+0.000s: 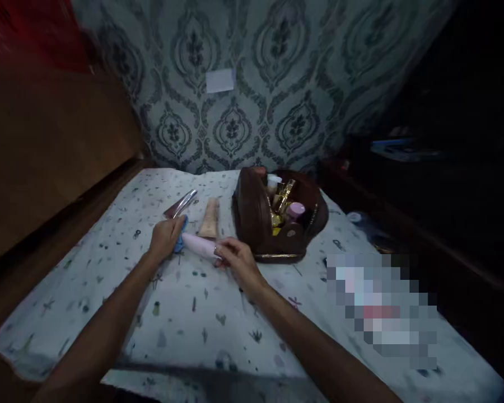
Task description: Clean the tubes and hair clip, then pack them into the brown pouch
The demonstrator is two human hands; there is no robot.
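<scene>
My left hand (164,238) is closed on a blue cloth (181,238), which touches one end of a pale pink tube (199,245). The tube's other end is pinched in the fingers of my right hand (237,260). Just beyond the tube lies a beige tube (210,217), and farther left is a tube with a shiny silver part (182,205). To the right of these, a dark brown bag (254,215) stands open, showing a pink-lidded jar (295,210), a white-capped container (273,182) and gold-coloured items (286,196).
A patterned white cloth (172,324) covers the surface under everything. A blurred-out, pixelated item (380,308) lies at the right. Behind is a patterned wall (231,129) with a white plate (220,81); a brown wooden panel (54,129) stands at the left.
</scene>
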